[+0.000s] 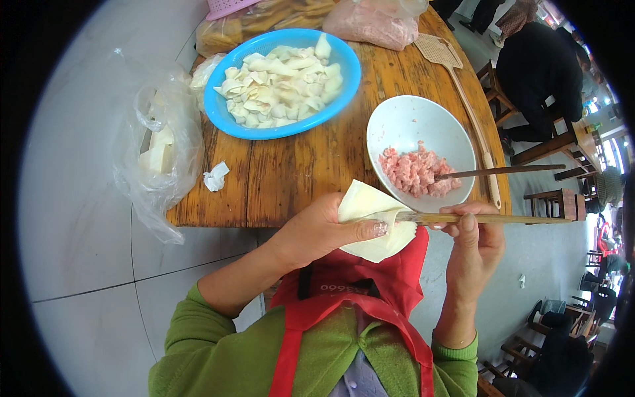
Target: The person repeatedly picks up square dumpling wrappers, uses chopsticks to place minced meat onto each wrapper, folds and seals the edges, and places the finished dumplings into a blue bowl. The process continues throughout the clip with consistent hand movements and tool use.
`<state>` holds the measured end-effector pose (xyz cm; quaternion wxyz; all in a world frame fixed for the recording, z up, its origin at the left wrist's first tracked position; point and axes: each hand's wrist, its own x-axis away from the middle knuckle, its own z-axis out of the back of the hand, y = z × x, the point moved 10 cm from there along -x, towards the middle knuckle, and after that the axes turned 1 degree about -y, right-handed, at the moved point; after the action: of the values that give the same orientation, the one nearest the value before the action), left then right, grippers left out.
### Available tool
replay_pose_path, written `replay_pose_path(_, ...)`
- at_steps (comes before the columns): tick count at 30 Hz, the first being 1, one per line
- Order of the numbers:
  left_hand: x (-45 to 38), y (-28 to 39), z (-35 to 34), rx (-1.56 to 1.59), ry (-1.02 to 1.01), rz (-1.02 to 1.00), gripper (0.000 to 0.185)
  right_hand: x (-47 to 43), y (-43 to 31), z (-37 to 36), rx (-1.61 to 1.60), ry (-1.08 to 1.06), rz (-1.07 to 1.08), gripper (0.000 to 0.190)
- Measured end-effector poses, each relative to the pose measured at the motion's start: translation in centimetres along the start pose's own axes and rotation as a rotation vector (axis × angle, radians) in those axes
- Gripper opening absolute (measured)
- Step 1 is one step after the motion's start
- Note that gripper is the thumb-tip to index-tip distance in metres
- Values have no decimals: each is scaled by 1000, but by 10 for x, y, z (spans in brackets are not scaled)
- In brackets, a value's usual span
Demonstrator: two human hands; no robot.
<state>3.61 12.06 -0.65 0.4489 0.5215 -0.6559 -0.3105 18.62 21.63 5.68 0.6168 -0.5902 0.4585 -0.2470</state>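
Note:
My left hand (322, 231) holds a stack of pale dough wrappers (369, 201), its thumb across them. In my right hand (471, 235) is a thin wooden stick (446, 218), its tip on the top wrapper beneath a folded edge. Just beyond my hands, a white bowl (389, 116) contains raw minced meat (414, 168), with a second brown stick (516, 169) resting in it. Farther off to the left, folded dumplings (278, 84) fill a blue plastic basket (285, 131). Whether any filling lies under the fold cannot be told.
A clear plastic bag (186, 193) with pale blocks overhangs the wooden table's (307, 164) left side, near crumpled tissue (216, 176). A bag of pink meat (372, 25) stands at the back. A fly swatter (469, 97) lies along the right edge. People sit beyond.

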Motion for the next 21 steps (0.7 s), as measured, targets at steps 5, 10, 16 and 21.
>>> replay_pose_path(5,-1,0,2,-12,12,-48,34,1,2,-2,-10,24,12,14)
replay_pose_path(10,8,19,18,-509,53,-288,43,1,-16,-9,-78,-12,59,18)
replay_pose_path(16,15,48,46,-295,269,-420,38,9,-41,-8,-185,-60,98,21)
replay_pose_path(21,-3,14,6,200,60,-55,34,0,-15,0,-128,9,9,19)
